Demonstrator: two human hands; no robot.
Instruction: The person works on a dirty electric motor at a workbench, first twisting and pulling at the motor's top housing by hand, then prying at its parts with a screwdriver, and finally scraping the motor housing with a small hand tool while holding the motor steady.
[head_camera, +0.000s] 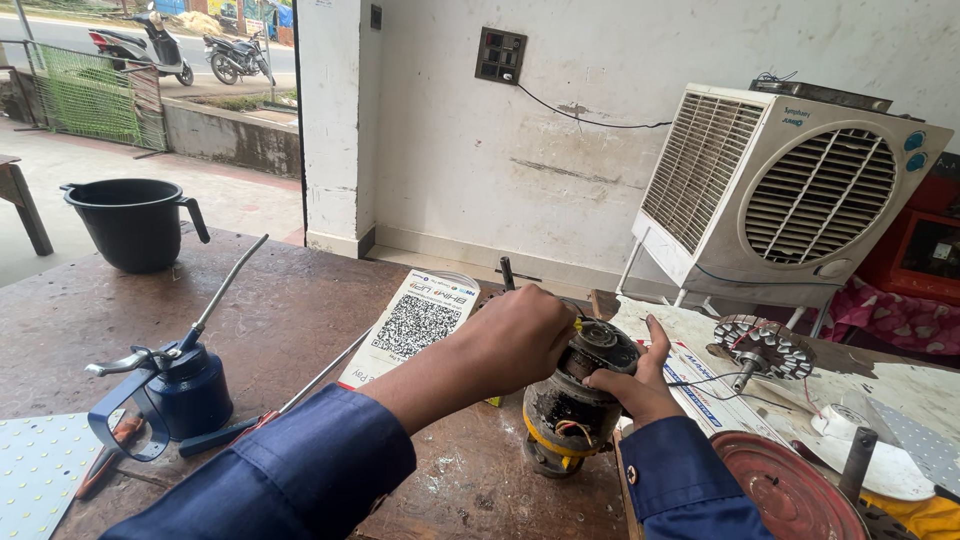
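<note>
Small motor (578, 400) stood upright on workbench (300, 310), lower centre of frame. Left hand (515, 335) curled over motor's top, fingers closed, tool hidden if any. Right hand (635, 380) gripped motor's right side, thumb on top rim. Blue oil can (185, 385) at lower left, black bucket (135, 222) upper left. Finned rotor (765, 348) right of motor, white air cooler (790, 190) upper right.

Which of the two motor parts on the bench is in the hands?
The dark cylindrical motor body with yellow windings, gripped by the left hand and right hand. The finned rotor on its shaft lies apart to the right, untouched.
</note>
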